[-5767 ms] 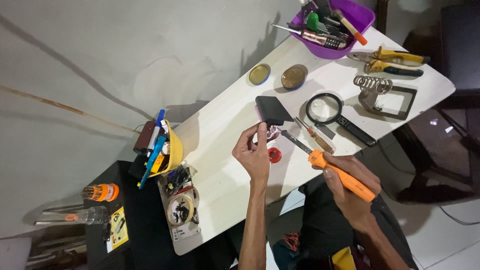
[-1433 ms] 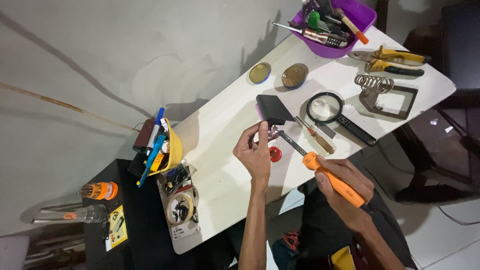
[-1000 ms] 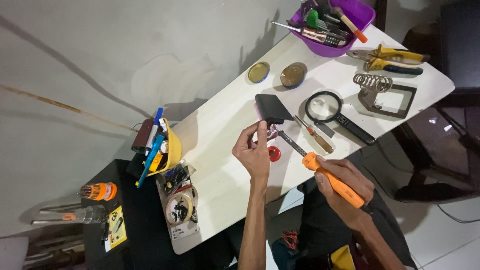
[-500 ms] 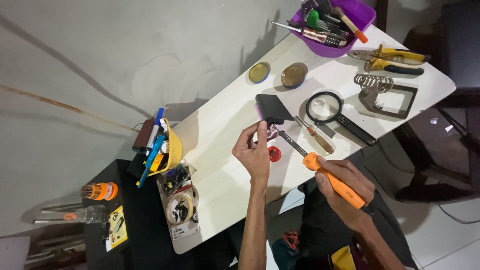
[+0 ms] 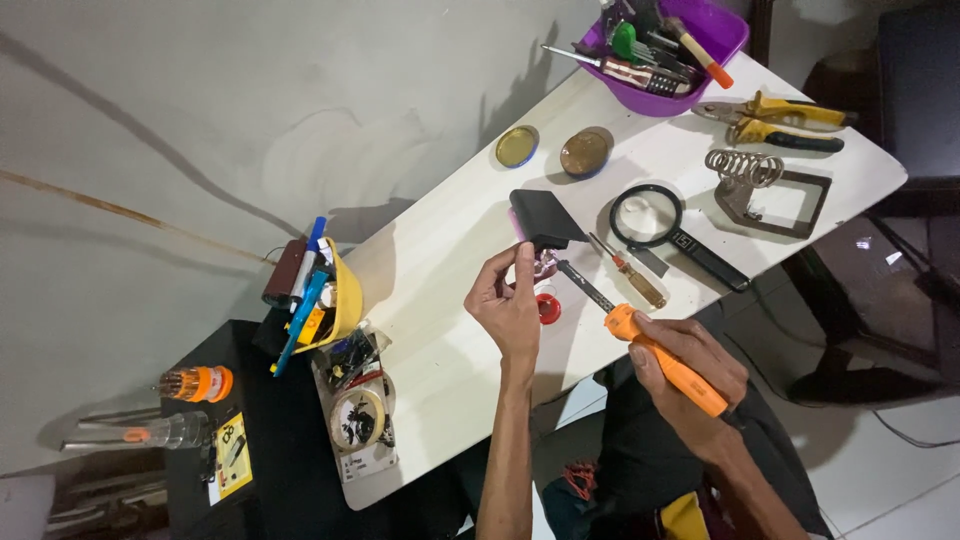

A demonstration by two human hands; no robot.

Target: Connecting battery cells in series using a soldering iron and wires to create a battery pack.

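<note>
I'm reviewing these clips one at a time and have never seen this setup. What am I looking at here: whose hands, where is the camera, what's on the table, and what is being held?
No machine here: a person works with bare hands, and the one camera sits on their head, looking down. The left hand pinches a small part between its fingers just above the white table; what the part is cannot be told. The right hand grips an orange soldering iron, its thin tip pointing at that part. A small red piece lies beside the left hand.

Further along the table lie a black pad, a magnifying glass, a small screwdriver, a coil-spring iron stand, yellow-handled pliers, two round tins and a purple tray of tools. A yellow cup of pens stands at the near-left edge.
</note>
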